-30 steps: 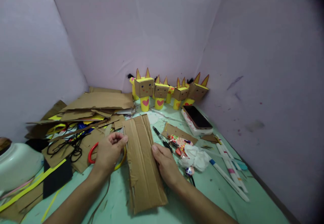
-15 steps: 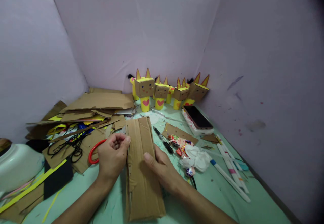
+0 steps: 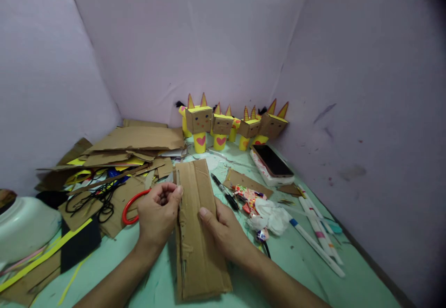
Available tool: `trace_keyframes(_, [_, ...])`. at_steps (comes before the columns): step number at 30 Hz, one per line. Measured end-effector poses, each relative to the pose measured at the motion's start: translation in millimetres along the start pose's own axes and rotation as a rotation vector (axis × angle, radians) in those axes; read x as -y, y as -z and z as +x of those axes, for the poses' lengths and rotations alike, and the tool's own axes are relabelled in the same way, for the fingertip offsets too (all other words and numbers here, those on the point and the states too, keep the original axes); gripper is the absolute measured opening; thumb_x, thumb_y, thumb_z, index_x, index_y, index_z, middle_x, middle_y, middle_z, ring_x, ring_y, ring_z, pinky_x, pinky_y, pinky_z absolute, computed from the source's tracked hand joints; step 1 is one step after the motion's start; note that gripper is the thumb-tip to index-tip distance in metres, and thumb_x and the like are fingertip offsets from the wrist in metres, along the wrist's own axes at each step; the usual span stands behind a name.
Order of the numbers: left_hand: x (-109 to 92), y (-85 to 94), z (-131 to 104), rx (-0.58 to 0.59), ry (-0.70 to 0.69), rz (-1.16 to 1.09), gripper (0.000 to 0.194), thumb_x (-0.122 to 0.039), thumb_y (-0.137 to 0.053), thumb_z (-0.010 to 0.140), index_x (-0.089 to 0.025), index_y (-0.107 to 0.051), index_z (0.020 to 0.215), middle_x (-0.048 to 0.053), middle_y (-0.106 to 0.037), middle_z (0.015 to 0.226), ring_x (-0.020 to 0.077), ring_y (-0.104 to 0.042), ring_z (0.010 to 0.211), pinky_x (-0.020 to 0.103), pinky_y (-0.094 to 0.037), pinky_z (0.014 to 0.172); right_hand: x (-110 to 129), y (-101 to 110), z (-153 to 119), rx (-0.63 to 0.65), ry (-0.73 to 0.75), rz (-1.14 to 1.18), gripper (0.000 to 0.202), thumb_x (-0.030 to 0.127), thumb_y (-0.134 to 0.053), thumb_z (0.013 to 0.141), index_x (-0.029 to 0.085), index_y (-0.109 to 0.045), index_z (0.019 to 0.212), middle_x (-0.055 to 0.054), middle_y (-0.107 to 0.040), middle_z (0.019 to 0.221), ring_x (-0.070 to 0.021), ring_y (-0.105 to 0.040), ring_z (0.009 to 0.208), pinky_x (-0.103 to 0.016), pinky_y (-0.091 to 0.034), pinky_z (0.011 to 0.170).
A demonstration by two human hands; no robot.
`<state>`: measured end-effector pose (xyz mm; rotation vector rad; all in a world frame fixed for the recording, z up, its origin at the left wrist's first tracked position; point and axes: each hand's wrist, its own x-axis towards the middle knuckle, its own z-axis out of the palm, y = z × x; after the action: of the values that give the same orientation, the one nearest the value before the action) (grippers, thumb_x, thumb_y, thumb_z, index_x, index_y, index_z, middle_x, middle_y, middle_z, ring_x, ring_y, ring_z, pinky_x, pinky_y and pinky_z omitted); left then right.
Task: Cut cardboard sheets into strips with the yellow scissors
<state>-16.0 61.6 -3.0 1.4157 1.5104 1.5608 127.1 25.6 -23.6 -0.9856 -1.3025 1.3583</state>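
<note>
A long folded piece of brown cardboard (image 3: 198, 238) is held tilted over the green tabletop, its left edge torn and wrinkled. My left hand (image 3: 158, 212) pinches that left edge between thumb and curled fingers. Wrapped round the right edge is my right hand (image 3: 226, 226), thumb on the front face and fingers hidden behind. Left of my left hand, a pair of scissors with a red handle (image 3: 130, 208) lies partly covered by the hand. A black pen (image 3: 225, 192) rests just beyond my right hand.
Cardboard scraps (image 3: 139, 140) and black cord (image 3: 108, 201) are piled at left, near a white rounded object (image 3: 28, 226). Several cardboard-headed figures (image 3: 199, 122) stand at the back. At right lie a phone (image 3: 272, 160), crumpled tissue (image 3: 273, 217) and white markers (image 3: 317, 247).
The cardboard has shifted slightly to the right and its lower end has risen a little. Both hands keep their hold on its edges.
</note>
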Motion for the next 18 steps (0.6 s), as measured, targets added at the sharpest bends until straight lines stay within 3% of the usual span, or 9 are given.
trace_keyframes(3, [0.6, -2.8, -3.4, 0.070, 0.156, -0.195, 0.040, -0.037, -0.072, 0.061, -0.019, -0.050, 0.089, -0.005, -0.057, 0.064, 0.0141, -0.057, 0.058, 0.023, -0.044, 0.055, -1.0, 1.2, 2.8, -0.066, 0.019, 0.014, 0.031, 0.037, -0.050, 0.084, 0.019, -0.056, 0.109, -0.006, -0.066, 0.106, -0.0244, -0.057, 0.101, -0.037, -0.045, 0.087])
trace_keyframes(7, [-1.2, -9.1, -21.0, 0.460, 0.403, -0.340, 0.047, -0.045, -0.069, 0.066, -0.016, -0.053, 0.100, 0.007, -0.068, 0.087, 0.0246, -0.065, 0.079, 0.032, -0.051, 0.064, -3.7, 3.1, 6.3, -0.136, 0.030, 0.023, 0.031, 0.036, -0.051, 0.084, 0.018, -0.055, 0.109, -0.008, -0.065, 0.110, -0.0246, -0.057, 0.104, -0.038, -0.045, 0.088])
trace_keyframes(10, [-4.1, -13.3, -30.5, 0.439, 0.391, -0.253, 0.048, -0.046, -0.069, 0.067, -0.015, -0.055, 0.100, 0.010, -0.068, 0.095, 0.0287, -0.064, 0.088, 0.032, -0.052, 0.063, -4.9, 2.9, 7.9, -0.182, 0.030, 0.000, 0.032, 0.036, -0.051, 0.083, 0.018, -0.055, 0.109, -0.009, -0.063, 0.112, -0.0246, -0.056, 0.106, -0.039, -0.043, 0.091])
trace_keyframes(13, [-4.8, -14.9, -29.1, 0.439, 0.451, -0.289, 0.050, -0.043, -0.072, 0.062, -0.013, -0.055, 0.098, 0.010, -0.070, 0.088, 0.0254, -0.066, 0.070, 0.032, -0.052, 0.055, -1.1, 4.0, 9.3, -0.149, -0.024, 0.080, 0.035, 0.041, -0.053, 0.081, 0.018, -0.056, 0.106, -0.009, -0.065, 0.107, -0.0243, -0.059, 0.100, -0.037, -0.047, 0.082])
trace_keyframes(15, [-3.8, -14.3, -23.6, 0.465, 0.528, -0.369, 0.051, -0.039, -0.074, 0.059, -0.013, -0.054, 0.099, 0.008, -0.070, 0.079, 0.0218, -0.064, 0.055, 0.033, -0.052, 0.050, 4.4, 7.3, 10.4, -0.080, -0.114, 0.196, 0.040, 0.049, -0.051, 0.079, 0.017, -0.059, 0.100, -0.009, -0.067, 0.098, -0.0213, -0.063, 0.083, -0.032, -0.050, 0.066])
trace_keyframes(18, [-2.8, -11.3, -12.6, 0.452, 0.595, -0.480, 0.051, -0.033, -0.075, 0.057, -0.015, -0.052, 0.099, 0.006, -0.070, 0.072, 0.0229, -0.064, 0.053, 0.036, -0.053, 0.050, 13.3, 14.3, 11.5, -0.022, -0.241, 0.304, 0.053, 0.062, -0.045, 0.077, 0.013, -0.063, 0.082, -0.007, -0.064, 0.069, -0.0140, -0.057, 0.048, -0.025, -0.045, 0.041])
